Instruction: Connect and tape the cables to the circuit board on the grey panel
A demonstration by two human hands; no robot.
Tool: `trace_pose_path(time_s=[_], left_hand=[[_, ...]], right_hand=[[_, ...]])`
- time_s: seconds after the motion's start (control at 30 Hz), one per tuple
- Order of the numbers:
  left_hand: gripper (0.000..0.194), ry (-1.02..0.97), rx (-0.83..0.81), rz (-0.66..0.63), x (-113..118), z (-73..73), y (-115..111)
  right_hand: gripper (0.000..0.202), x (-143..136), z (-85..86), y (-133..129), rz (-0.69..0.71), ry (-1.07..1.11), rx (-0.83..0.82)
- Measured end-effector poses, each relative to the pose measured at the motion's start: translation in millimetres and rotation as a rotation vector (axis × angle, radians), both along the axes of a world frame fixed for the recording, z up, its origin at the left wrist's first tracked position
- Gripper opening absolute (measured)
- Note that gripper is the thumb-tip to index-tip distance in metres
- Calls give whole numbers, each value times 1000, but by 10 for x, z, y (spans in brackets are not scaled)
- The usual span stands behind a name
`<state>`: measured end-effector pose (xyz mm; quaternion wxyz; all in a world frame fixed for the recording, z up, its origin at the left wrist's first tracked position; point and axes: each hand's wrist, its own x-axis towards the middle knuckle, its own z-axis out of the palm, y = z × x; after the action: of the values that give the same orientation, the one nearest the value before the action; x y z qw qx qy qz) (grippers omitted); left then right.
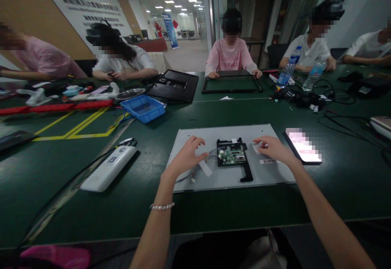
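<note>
A flat grey metal panel, like the back of a display, lies on the table before me. At its middle sits a green circuit board in a black bracket. My left hand hovers over the panel's left part, thumb and fingers apart. Near its thumb are grey cables and a strip of white tape. Over the right part, my right hand has its fingertips drawn together beside a small white label; whether they grip it is unclear. Another label lies just below.
A lit phone lies right of the panel, a white power bank with a cable to the left. Beyond stand a blue tray, a black casing and water bottles. Across the table a person holds a black frame; others sit alongside.
</note>
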<state>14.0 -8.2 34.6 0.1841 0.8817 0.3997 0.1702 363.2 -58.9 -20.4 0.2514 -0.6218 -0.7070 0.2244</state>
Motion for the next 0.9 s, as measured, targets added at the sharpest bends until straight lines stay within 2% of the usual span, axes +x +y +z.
trace_pose_path(time_s=[0.17,0.27,0.43,0.53,0.63,0.73,0.9], left_hand=[[24,-11,70,-45,183,-11,-59],[23,-2,100,-98,313,-57,-104],[23,14,124,-134,498,-84,-155],[25,14,132,-145,628,-42,-191],[27,24,151,-171,796,-5,-236],[29,55,176,-200,970,-20,-285],[29,123,244,-245,1144,-145,-387]], right_hand=[[25,12,10,-27,-47,-85,25],[20,46,13,-58,-106,-62,14],[19,25,49,-82,-189,236,-165],[18,-62,72,-96,-148,477,-297],[18,-171,75,-113,-71,611,-379],[15,-267,65,-117,-57,632,-403],[10,-367,63,-111,-126,544,-372]])
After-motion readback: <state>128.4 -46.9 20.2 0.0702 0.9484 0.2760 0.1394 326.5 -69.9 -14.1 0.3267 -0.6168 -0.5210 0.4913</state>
